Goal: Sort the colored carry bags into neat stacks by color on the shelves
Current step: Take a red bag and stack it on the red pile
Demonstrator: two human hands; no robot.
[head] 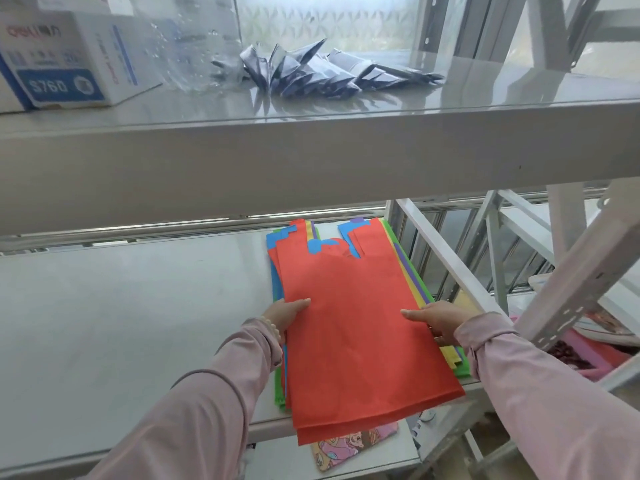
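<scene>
The stack of bags is located on the right part of the middle shelf, hard against the diagonal brace of the frame. Blue, green, yellow and purple layers are exposed along the edges of the stack. The red bags are laid on top, turned slightly out of line with the layers below, and two red edges are seen projecting past the front rim of the shelf. The left grip is closed on the left edge of the red bags: the thumb is laid flat on the upper face, while the fingers are hidden beneath the edge, so the number of layers taken up cannot be told. The right grip is closed on the right edge in the same manner, with the thumb pressed on the red face and the fingers curled down against the yellow layer. Pink sleeves are worn on both arms, and a bead bracelet is carried at the left wrist. A printed bag is seen on the lower shelf, partly covered by the overhanging red edge. On the upper shelf are placed a white and blue box, a sheet of clear film and a heap of dark folded packets.
</scene>
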